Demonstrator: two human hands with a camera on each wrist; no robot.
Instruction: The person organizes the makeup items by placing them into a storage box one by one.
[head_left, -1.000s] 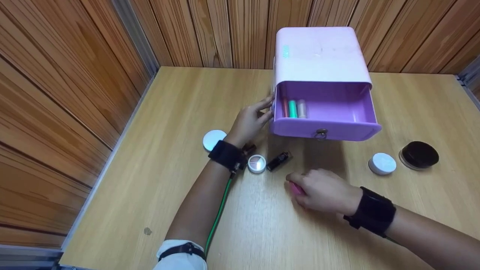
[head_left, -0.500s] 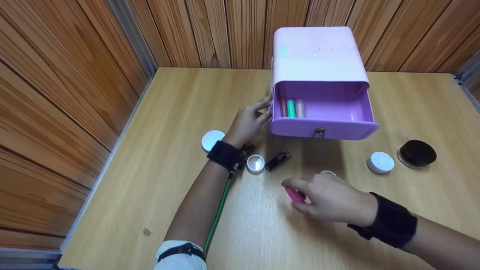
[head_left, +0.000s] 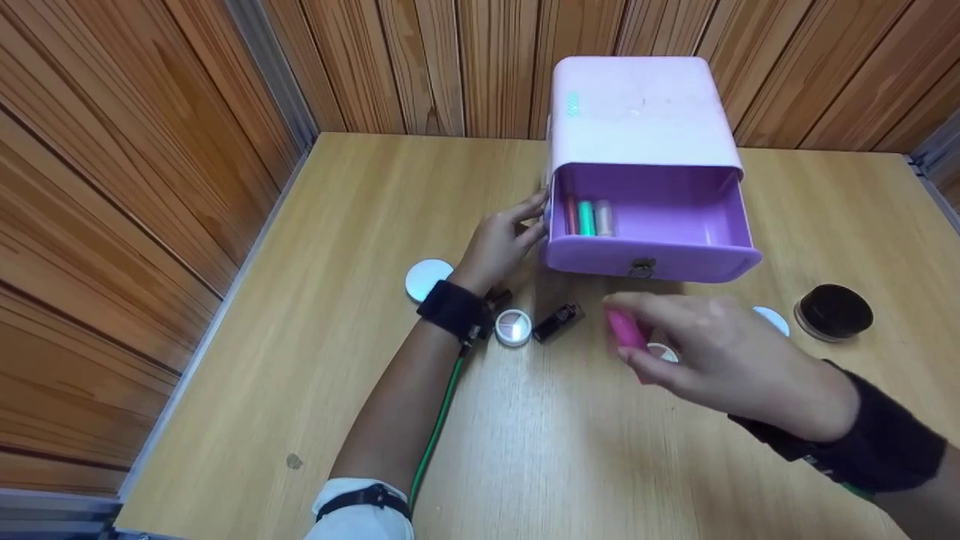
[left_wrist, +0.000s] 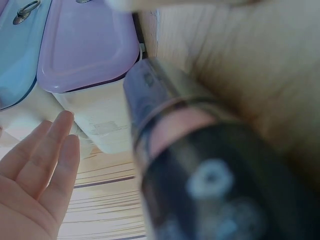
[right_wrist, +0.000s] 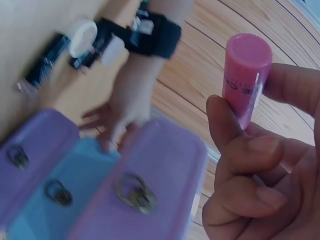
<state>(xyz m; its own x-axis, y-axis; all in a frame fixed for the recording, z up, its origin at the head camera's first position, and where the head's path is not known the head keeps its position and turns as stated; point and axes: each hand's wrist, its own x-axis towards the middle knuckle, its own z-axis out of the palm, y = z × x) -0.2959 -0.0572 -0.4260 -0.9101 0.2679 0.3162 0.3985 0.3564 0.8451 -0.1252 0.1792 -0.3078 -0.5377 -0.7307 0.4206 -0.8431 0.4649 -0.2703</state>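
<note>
At the front of the right hand [head_left: 739,360], thumb and finger pinch a pink tube [head_left: 625,330] (left hand [head_left: 493,249] straight-fingered).

A pale wooden worktop [head_left: 225,390] fills most of the head view, its fine grain running lengthwise away from the near side. A small dark grey spot [head_left: 294,461] marks its surface at the near left. Behind it stands a back wall [head_left: 465,67] of upright, warm brown planks with streaked grain and dark seams. A similar plank wall [head_left: 112,187] closes the left side. A grey metal post [head_left: 274,75] fills the corner between them, and a metal strip [head_left: 217,322] follows the worktop's left edge. More grey metal [head_left: 937,150] shows at the far right. Light makes a whitish sheen [head_left: 517,442] on the worktop's near middle.
</note>
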